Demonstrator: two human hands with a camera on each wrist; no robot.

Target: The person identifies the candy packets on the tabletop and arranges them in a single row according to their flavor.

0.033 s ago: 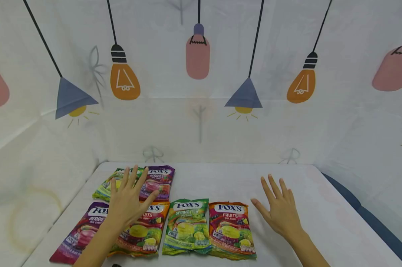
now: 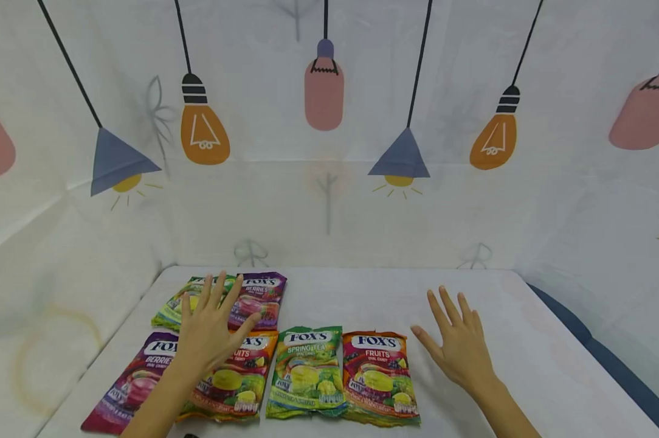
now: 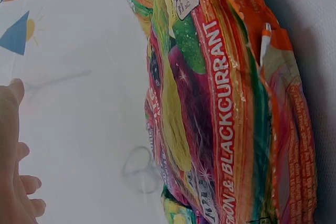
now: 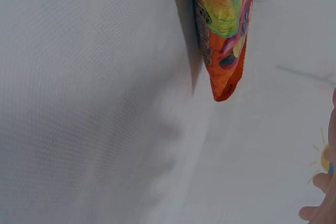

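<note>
Orange-topped Fox's Fruits bag (image 2: 377, 380) is laid on the counter (image 2: 362, 298), long axis front-to-back, logo end pointed away; right hand (image 2: 461, 347), nearby, and left hand (image 2: 209, 328) are held raised, fingers spread, released.

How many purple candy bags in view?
2: back purple bag, back row's right end; front purple bag, front row's left end. Any underneath would be hidden.
</note>
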